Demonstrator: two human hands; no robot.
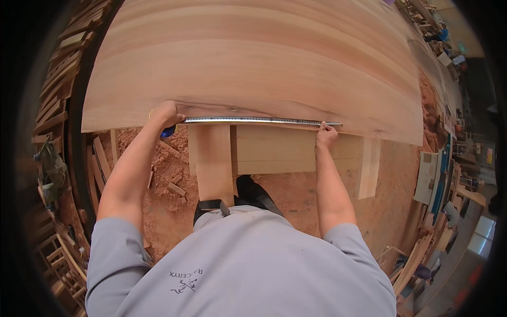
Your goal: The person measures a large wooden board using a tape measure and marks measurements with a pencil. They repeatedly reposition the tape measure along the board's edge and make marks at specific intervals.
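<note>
A steel tape measure (248, 120) is pulled out in a straight line along the near edge of a large wooden sheet (253, 63). My left hand (167, 114) is closed round the tape's case, of which a blue part shows below the fingers. Between the thumb and fingers of my right hand (326, 134), the blade is pinched close to its free end, which sticks out a little to the right. Dark grain and a knot (233, 109) mark the sheet just beyond the blade.
Under the sheet's near edge lie pale boards (296, 150) and a plank (213, 158) reaching toward my waist. Reddish sawdust (153, 153) with wood offcuts covers the floor. Stacked timber (53, 100) lines the left side; a white box-like thing (426, 177) stands at right.
</note>
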